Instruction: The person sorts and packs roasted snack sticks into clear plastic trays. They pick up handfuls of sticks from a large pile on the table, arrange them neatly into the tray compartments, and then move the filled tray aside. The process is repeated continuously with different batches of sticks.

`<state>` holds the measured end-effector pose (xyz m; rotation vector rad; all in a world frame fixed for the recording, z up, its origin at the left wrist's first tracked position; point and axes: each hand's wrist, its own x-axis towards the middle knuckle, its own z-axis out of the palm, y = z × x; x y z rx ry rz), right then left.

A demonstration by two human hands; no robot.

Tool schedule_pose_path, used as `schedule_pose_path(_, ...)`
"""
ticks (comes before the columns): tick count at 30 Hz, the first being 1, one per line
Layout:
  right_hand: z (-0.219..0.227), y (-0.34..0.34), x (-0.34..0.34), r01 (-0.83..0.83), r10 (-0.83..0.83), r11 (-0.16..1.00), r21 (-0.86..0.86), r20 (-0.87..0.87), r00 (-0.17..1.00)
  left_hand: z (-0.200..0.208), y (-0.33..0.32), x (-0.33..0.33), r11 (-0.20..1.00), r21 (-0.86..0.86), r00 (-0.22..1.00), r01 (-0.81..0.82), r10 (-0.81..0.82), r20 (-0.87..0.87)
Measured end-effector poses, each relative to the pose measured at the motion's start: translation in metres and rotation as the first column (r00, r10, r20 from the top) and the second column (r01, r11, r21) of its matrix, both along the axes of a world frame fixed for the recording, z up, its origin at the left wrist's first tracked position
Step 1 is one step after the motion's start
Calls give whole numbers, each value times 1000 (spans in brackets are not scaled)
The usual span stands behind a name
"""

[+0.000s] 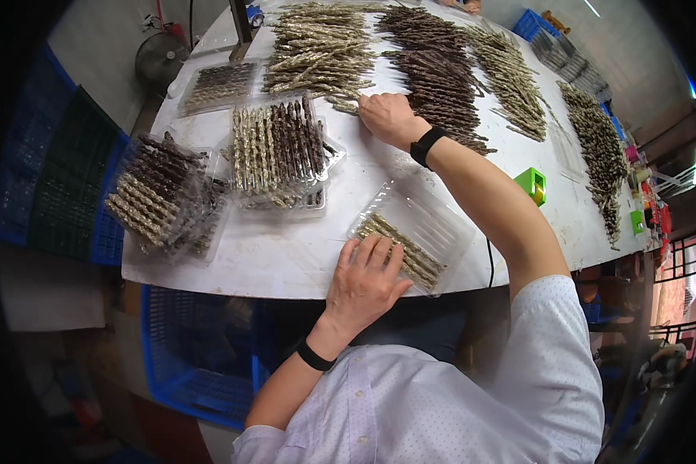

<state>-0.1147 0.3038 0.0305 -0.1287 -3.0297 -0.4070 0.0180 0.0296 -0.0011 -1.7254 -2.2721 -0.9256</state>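
My left hand [363, 284] lies with fingers stretched over the near left side of a clear plastic tray [450, 241], touching a few pale golden twisted sticks [419, 263] inside it. The rest of that tray shows bare grooves. Farther off, my right hand [390, 118] is closed at the front edge of a large heap of pale twisted sticks [317, 54], its fingers on a few loose pale sticks [343, 104]. Just beyond my right hand spreads a heap of dark brown twisted sticks [437, 73].
Stacked clear trays [277, 147] of pale and dark sticks stand left, beside another tilted stack [158, 193]. More sticks [510, 81] and a dark greenish heap [595, 147] lie right. A green tape dispenser [531, 185] sits near my right forearm. Blue crates [197, 348] are below the table.
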Motion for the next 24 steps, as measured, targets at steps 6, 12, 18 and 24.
schedule_pose_path(6,52,-7,45,45,-11,948,-314,109,994,-1,-1,-1,1000,-21,1000,0,-1,-28)
schedule_pose_path(12,91,-44,175,28,109,740,-672,160,981,-2,2,1,1000,1,1000,14,-14,-11)
schedule_pose_path(18,64,-53,213,89,77,756,-649,223,972,-3,2,0,1000,8,999,2,-2,-34)
schedule_pose_path(24,38,-55,212,67,86,787,-614,218,972,-2,2,1,1000,10,999,-16,16,-48)
